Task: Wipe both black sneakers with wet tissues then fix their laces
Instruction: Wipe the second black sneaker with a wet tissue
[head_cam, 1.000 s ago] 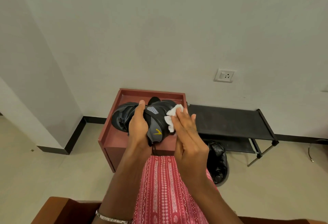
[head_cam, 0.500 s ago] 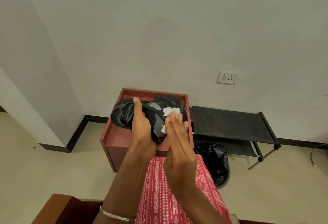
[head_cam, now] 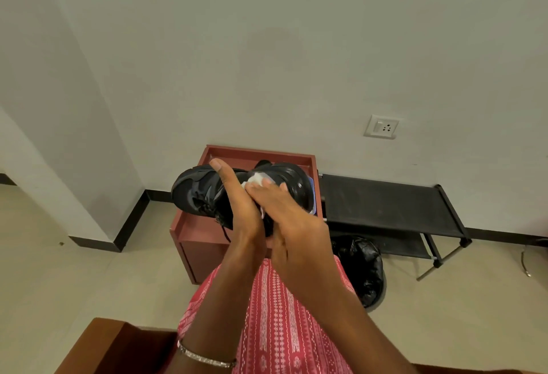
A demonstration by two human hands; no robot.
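Head cam view from where I'm standing behind: we're in the wiping step, laces not touched yet as far as I can judge. The left hand (head_cam: 237, 207) has its fingers wrapped around a black sneaker (head_cam: 207, 193), holding it up in the air over the reddish box-like stand (head_cam: 204, 243), toe pointing to about 9 o'clock. The right hand (head_cam: 293, 225) has its fingers pressed flat over a white wet tissue (head_cam: 255, 179) against the shoe's side, toward the 3 o'clock heel end — only a bit of tissue peeks out at 12 o'clock of the knuckles. Can't make out the second sneaker for sure. My guess at the next move: keep rubbing along the side and sole edge, turning the shoe with the left hand — steady grip needed so it doesn't slip.
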